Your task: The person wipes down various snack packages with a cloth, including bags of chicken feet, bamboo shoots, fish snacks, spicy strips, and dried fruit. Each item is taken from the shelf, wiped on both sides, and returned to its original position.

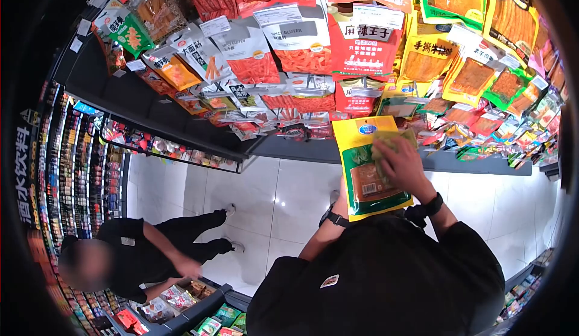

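The right hand (403, 166) has its fingers holding a cloth (380, 148) against a yellow-and-green packet (365, 182); the left hand (342, 198) is mostly hidden behind, grip unclear.

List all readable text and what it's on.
"酒水饮料": sign at left
"麻辣王子": red packet
"SPICY GLUTEN": two white-grey packets
"大面筋": white packet
"手撕牛…": yellow packet
Too small or blurred: held yellow-green packet, price tags, other packets.
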`<state>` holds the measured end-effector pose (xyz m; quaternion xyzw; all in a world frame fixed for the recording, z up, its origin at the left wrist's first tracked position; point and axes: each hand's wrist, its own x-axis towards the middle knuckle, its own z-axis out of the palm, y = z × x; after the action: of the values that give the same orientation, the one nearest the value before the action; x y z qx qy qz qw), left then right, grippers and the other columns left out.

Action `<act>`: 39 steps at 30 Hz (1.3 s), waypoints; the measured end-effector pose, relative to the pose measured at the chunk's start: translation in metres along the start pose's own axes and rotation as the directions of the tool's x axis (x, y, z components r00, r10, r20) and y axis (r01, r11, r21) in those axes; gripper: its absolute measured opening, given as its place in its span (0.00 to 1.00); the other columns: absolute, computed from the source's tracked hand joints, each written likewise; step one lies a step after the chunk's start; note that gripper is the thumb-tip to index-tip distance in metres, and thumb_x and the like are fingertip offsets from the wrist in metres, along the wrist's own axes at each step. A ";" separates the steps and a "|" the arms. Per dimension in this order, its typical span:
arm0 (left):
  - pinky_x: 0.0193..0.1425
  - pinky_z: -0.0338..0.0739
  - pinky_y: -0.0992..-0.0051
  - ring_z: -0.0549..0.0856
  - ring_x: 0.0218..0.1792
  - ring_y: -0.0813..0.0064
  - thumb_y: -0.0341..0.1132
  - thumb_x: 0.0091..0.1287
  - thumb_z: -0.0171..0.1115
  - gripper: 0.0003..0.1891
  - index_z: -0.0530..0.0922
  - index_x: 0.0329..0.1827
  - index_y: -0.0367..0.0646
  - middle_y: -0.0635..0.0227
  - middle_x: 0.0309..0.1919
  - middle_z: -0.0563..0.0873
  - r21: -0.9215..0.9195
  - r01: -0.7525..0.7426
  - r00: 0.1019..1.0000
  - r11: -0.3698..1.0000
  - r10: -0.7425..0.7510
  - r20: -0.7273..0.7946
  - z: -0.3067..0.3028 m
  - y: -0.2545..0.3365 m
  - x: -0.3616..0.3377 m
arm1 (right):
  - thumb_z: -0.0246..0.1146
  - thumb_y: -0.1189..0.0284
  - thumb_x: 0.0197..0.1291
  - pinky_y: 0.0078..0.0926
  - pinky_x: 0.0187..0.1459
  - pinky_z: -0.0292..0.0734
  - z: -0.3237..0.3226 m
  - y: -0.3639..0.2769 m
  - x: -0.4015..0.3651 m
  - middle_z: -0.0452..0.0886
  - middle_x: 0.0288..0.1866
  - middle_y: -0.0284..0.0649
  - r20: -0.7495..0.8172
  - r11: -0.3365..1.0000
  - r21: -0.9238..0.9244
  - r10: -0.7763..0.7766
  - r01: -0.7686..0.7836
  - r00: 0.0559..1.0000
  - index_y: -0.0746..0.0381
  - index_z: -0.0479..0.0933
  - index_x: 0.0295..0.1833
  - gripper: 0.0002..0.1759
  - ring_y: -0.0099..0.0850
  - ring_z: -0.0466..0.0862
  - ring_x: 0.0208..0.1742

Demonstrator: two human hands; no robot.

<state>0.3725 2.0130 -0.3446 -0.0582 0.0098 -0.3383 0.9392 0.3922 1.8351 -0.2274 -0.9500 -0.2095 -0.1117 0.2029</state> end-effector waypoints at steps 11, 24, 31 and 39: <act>0.72 0.72 0.49 0.75 0.69 0.47 0.57 0.79 0.31 0.34 0.60 0.79 0.44 0.49 0.72 0.70 0.650 -0.152 0.949 0.744 0.294 -0.115 0.019 0.003 0.008 | 0.66 0.66 0.59 0.38 0.47 0.76 0.018 -0.045 -0.008 0.73 0.49 0.43 0.057 0.917 0.137 -0.386 0.375 0.921 0.48 0.77 0.67 0.28 0.39 0.76 0.47; 0.73 0.71 0.50 0.75 0.69 0.50 0.62 0.77 0.36 0.38 0.62 0.77 0.41 0.51 0.72 0.72 0.072 -0.205 0.974 0.976 0.197 0.111 0.022 0.026 -0.022 | 0.69 0.57 0.59 0.46 0.59 0.74 0.010 -0.024 -0.026 0.69 0.59 0.46 0.127 0.998 -0.035 -0.055 0.060 0.990 0.43 0.73 0.72 0.34 0.49 0.73 0.60; 0.71 0.71 0.48 0.75 0.69 0.49 0.63 0.76 0.35 0.38 0.64 0.78 0.43 0.52 0.72 0.73 0.204 -0.174 0.976 0.963 0.196 -0.093 0.009 0.031 -0.028 | 0.69 0.58 0.59 0.47 0.59 0.74 0.017 -0.028 -0.023 0.68 0.61 0.48 0.100 0.997 -0.022 -0.072 0.075 0.992 0.44 0.72 0.73 0.34 0.49 0.74 0.60; 0.72 0.71 0.45 0.76 0.68 0.49 0.62 0.76 0.40 0.36 0.64 0.77 0.44 0.54 0.71 0.73 0.077 -0.072 0.997 0.994 0.074 -0.017 -0.003 0.030 -0.027 | 0.67 0.58 0.63 0.47 0.59 0.73 0.033 -0.022 -0.006 0.68 0.60 0.52 0.030 0.998 -0.012 0.062 -0.061 0.998 0.44 0.67 0.76 0.36 0.53 0.74 0.59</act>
<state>0.3709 2.0530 -0.3518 -0.0186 0.0084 -0.3043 0.9523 0.3814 1.8660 -0.2513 -0.9586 -0.1827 -0.0920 0.1979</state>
